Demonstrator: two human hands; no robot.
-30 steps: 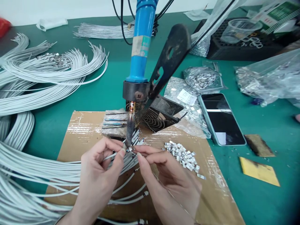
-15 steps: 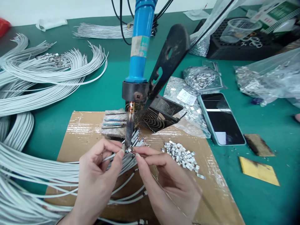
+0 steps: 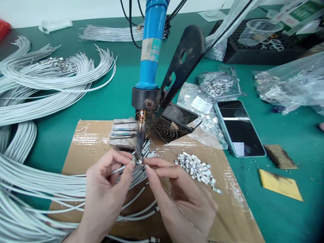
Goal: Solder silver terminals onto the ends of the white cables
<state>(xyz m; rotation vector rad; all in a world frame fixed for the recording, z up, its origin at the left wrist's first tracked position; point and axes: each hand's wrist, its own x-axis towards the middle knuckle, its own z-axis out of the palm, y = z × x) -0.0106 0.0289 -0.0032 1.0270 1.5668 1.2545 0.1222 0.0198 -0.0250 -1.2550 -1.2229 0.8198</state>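
A blue-handled soldering iron (image 3: 151, 50) stands in its black holder, tip (image 3: 139, 145) pointing down over a taped cardboard sheet (image 3: 86, 141). My left hand (image 3: 106, 192) pinches the end of a white wire (image 3: 120, 168) right under the tip. My right hand (image 3: 182, 195) is pinched too, its thumb and forefinger meeting the wire end at the tip; what it holds there is too small to name. A pile of small metal terminals (image 3: 196, 167) lies just right of my right hand.
Bundles of white wires (image 3: 37, 98) cover the left of the green table. A phone (image 3: 238, 128) lies right of the holder, with bags of metal parts (image 3: 217, 84) behind it. A yellow pad (image 3: 279, 185) and a brown pad (image 3: 279, 157) lie at right.
My right hand's fingertips have crept slightly left toward the iron's tip. Otherwise nothing has visibly moved.
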